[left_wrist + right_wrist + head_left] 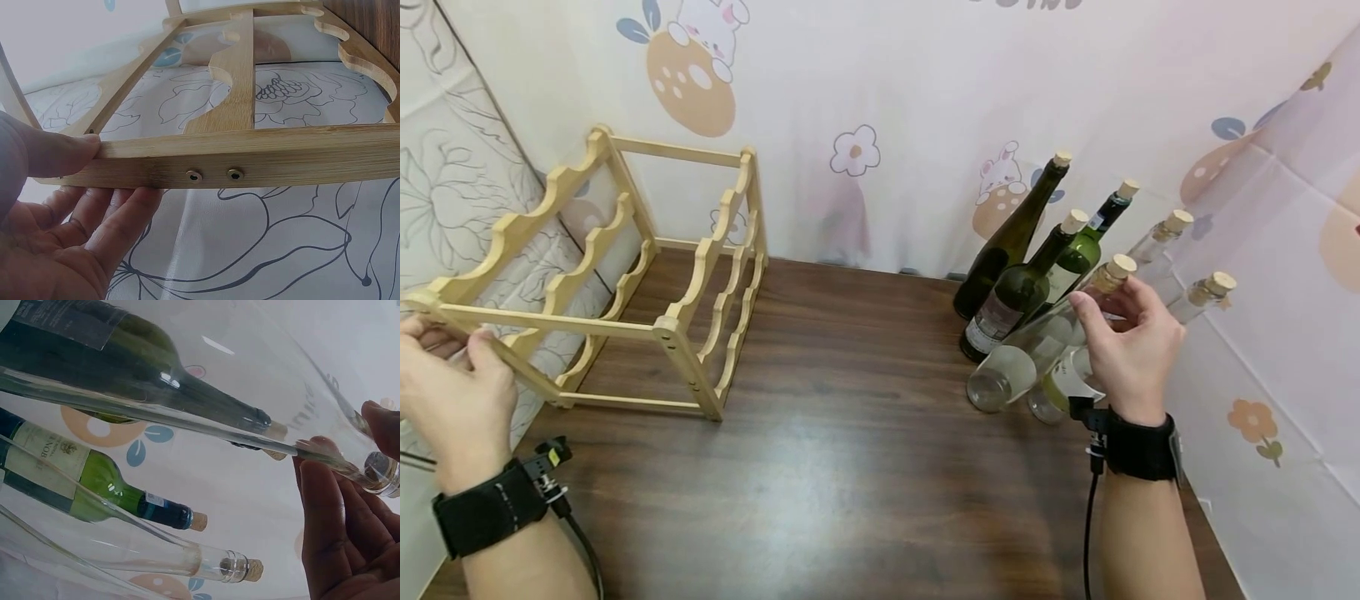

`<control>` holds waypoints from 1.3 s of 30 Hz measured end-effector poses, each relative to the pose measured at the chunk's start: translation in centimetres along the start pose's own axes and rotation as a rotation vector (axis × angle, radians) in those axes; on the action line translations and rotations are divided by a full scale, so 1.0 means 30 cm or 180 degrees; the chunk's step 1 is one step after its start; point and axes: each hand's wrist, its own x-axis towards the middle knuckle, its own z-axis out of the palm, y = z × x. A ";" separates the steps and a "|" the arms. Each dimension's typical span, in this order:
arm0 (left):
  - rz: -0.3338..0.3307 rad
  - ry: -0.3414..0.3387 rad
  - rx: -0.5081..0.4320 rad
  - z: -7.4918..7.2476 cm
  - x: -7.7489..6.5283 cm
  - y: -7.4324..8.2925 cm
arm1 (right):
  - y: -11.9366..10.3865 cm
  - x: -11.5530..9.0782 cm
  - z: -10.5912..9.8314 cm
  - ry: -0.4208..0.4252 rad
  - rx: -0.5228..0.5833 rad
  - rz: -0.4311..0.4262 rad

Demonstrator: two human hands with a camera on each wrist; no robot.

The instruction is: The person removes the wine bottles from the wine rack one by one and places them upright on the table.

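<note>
In the head view my left hand (pixel 458 396) grips the front left post of a light wooden wine rack (pixel 550 320), near its top. The left wrist view shows the thumb over the post (pixel 275 159) and the fingers beneath it. On the right, my right hand (pixel 1138 346) pinches the neck of a clear glass bottle (pixel 996 379) with a cork. This bottle tilts, its base toward the left and its corked top toward the right. In the right wrist view, thumb and fingertips lie on either side of the clear neck (pixel 334 464).
Several other corked bottles cluster around the held one: a dark slim bottle (pixel 1011 237), a dark labelled bottle (pixel 1026 287), a green bottle (pixel 1086 247) and clear ones (pixel 1198 302). Brown wooden tabletop (pixel 850 400) lies between rack and bottles. Patterned curtain (pixel 887 75) hangs behind.
</note>
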 end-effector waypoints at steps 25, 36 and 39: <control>0.0072 0.0055 0.0042 0.002 0.006 -0.013 | -0.006 0.012 0.017 -0.0051 -0.0249 -0.0094; 0.0144 0.0135 0.0007 0.005 0.002 -0.004 | -0.024 0.014 0.013 -0.0128 -0.0392 -0.0114; 0.0180 0.0133 0.0029 0.004 0.005 -0.004 | -0.032 0.006 0.007 -0.0107 -0.0446 -0.0080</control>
